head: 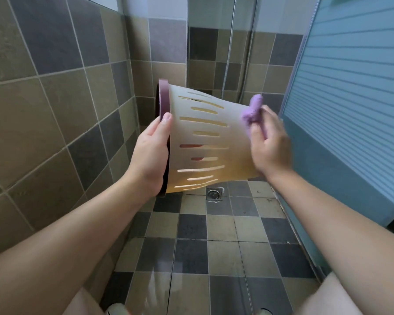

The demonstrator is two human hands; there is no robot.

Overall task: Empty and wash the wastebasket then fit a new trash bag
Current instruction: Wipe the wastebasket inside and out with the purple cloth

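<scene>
Two hands are up over the tiled floor (pixel 223 226): my left hand (pixel 151 153) clamps the rim of the wastebasket (pixel 205 142), held sideways in the air, and my right hand (pixel 270 146) pinches a purple cloth (pixel 253 110) against its base. Beyond, a drain (pixel 213 193).

Left wall (pixel 43 92): square tiles in tan, brown and slate grey, pale grout lines.
Back wall (pixel 168 42): the same mixed tiles, meeting the left wall in a corner.
Shower hose (pixel 248 53): thin metal line hanging down the back wall, right of centre.
Floor (pixel 225 246): smaller checkered tiles, dark grey and beige, with a wet sheen near the bottom edge.
Floor drain (pixel 213 193): square metal grate near the back wall.
Right side: blue-grey slatted door panel (pixel 350 98).
Light: soft, even daylight.
</scene>
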